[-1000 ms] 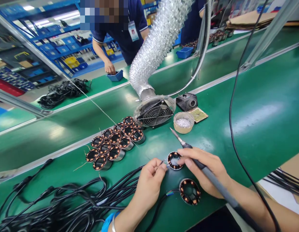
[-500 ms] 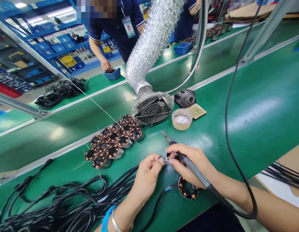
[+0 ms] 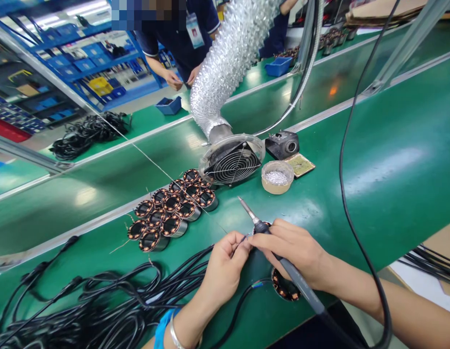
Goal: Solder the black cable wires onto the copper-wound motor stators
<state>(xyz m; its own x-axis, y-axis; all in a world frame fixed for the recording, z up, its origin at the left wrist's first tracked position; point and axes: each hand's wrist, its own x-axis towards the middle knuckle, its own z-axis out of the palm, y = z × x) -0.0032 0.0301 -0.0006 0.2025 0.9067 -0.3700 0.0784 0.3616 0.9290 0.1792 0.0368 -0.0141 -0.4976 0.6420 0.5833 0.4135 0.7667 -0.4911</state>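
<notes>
My left hand (image 3: 227, 261) is closed in a pinch on a thin dark wire (image 3: 244, 238), its tip close to my right fingers. My right hand (image 3: 299, 249) grips a soldering iron (image 3: 303, 287), whose bare metal tip points up and away to the left. Behind the iron and fingers is a copper-wound stator (image 3: 267, 224), mostly hidden; I cannot tell how firmly the fingers hold it. Just below my right hand another stator (image 3: 285, 287) lies on the bench, partly covered. Beside it ends a black cable (image 3: 243, 301) with coloured inner wires.
Several stators (image 3: 172, 203) stand grouped at left, near a fume extractor fan (image 3: 234, 165) on a silver duct (image 3: 232, 63). A tub of solder bits (image 3: 278, 178), a sponge (image 3: 300, 165) and an iron holder (image 3: 282, 144) sit beyond. Black cables (image 3: 112, 300) heap at lower left. A co-worker (image 3: 174, 48) stands opposite.
My right hand has shifted over the stator toward my left fingers, the iron turning so its tip moves slightly left. The co-worker's hand has left the blue bin; both hands now show above it.
</notes>
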